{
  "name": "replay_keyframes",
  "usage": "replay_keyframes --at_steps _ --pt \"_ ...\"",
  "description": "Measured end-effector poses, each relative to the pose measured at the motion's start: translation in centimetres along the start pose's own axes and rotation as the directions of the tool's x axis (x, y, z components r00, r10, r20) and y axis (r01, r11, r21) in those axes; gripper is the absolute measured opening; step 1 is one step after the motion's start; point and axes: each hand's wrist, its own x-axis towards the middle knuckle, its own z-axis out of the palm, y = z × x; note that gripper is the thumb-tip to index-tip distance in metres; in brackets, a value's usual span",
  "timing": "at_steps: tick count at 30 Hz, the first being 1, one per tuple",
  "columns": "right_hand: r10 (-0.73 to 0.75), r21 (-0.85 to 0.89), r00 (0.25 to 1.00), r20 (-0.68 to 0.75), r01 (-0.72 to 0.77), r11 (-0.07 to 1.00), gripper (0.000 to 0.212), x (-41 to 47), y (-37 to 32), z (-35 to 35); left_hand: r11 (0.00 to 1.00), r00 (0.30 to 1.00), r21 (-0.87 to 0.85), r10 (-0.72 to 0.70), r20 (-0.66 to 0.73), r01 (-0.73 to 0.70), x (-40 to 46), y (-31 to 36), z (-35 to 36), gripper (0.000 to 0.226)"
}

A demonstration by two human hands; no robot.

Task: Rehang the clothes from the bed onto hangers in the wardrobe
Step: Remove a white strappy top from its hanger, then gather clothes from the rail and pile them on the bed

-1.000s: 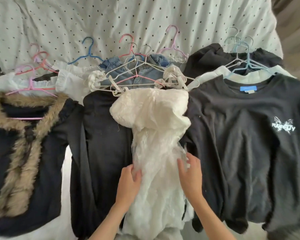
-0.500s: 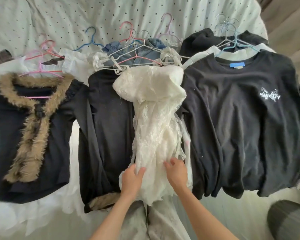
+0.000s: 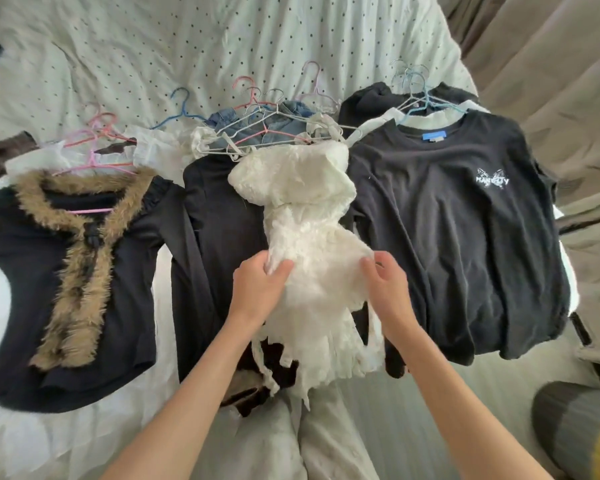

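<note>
While spread on the bed: white lace dress [image 3: 305, 237], between two black tops.
Left hand [image 3: 257, 289]: fingers bunch the dress's left edge, gripping it.
Right hand [image 3: 385, 285]: fingers curled, pinching its right edge.
Dress top: on a hanger [image 3: 257, 133].

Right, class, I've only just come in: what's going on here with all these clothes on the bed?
A person is sorting clothes laid on a bed, most already on hangers. Both hands are gathering up a white lacy dress in the middle: the left hand bunches its fabric, and the right hand pinches its other edge. A fur-trimmed black cardigan lies to the left, a black T-shirt to the right. Nothing has gone to a wardrobe yet.
</note>
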Motion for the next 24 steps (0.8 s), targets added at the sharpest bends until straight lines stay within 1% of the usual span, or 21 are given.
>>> replay_keyframes --at_steps 2,3,5,6,7,9,10,12,13,15,17,18,21,22,24 --pt "-0.098 0.006 0.994 -0.053 0.099 0.995 0.014 1.2 -2.7 -0.5 0.995 0.993 -0.014 0.096 -0.072 -0.097 1.6 2.7 -0.9 0.043" --pt "-0.128 -0.012 0.99 -0.063 0.127 0.992 0.016 1.6 -3.4 -0.5 0.992 0.989 -0.007 0.127 -0.074 -0.128 2.1 3.6 -1.0 0.043" --pt "-0.133 -0.106 0.989 -0.063 0.126 0.986 0.023 2.0 -3.6 -0.2 0.99 0.991 0.04 0.135 -0.016 -0.134 2.8 3.4 -0.6 0.042" --pt "-0.114 -0.184 0.992 -0.054 0.102 0.978 0.025 2.1 -3.0 0.1 0.992 0.994 0.072 0.101 0.038 -0.104 2.9 2.4 -0.1 0.039" --pt "-0.08 -0.268 0.996 -0.03 0.069 0.961 0.026 2.1 -2.0 0.4 0.993 0.995 0.113 0.035 0.093 -0.046 2.8 0.8 0.5 0.035" --pt "0.03 -0.386 0.998 0.049 -0.009 0.922 0.028 1.8 0.6 0.9 0.973 0.974 0.213 -0.13 0.188 0.089 2.2 -3.2 1.5 0.03" --pt "0.079 -0.409 0.993 0.083 -0.039 0.912 0.032 1.4 1.8 1.0 0.957 0.956 0.259 -0.188 0.225 0.128 1.7 -4.9 1.7 0.027" --pt "0.114 -0.416 0.986 0.123 -0.053 0.908 0.038 0.3 3.7 0.7 0.941 0.936 0.313 -0.221 0.276 0.13 0.6 -6.5 1.5 0.018" --pt "0.107 -0.42 0.985 0.133 -0.042 0.907 0.041 -0.3 4.2 0.5 0.936 0.934 0.337 -0.205 0.293 0.1 0.1 -6.7 1.3 0.023" --pt "0.068 -0.45 0.989 0.131 -0.002 0.893 0.047 -1.6 4.8 -0.3 0.904 0.948 0.426 -0.111 0.299 -0.029 -0.8 -6.4 0.9 0.046" --pt "0.013 -0.483 0.996 0.094 0.034 0.875 0.049 -3.1 5.2 -1.4 0.847 0.948 0.494 0.032 0.317 -0.194 -1.7 -5.5 1.1 0.055" --pt "-0.014 -0.494 0.998 0.068 0.046 0.868 0.05 -3.8 5.5 -2.0 0.815 0.933 0.51 0.099 0.347 -0.276 -2.2 -4.8 1.5 0.057" --pt "-0.09 -0.529 0.996 -0.022 0.065 0.846 0.053 -6.4 6.7 -4.5 0.698 0.848 0.51 0.284 0.448 -0.503 -3.8 -1.7 3.8 0.058" --pt "-0.115 -0.543 0.991 -0.066 0.061 0.838 0.054 -7.4 7.3 -5.7 0.655 0.807 0.493 0.345 0.48 -0.573 -4.5 -0.5 4.9 0.057" --pt "-0.141 -0.532 0.976 -0.169 0.03 0.846 0.054 -9.5 8.6 -8.3 0.563 0.704 0.434 0.466 0.537 -0.704 -6.1 1.6 7.3 0.056"
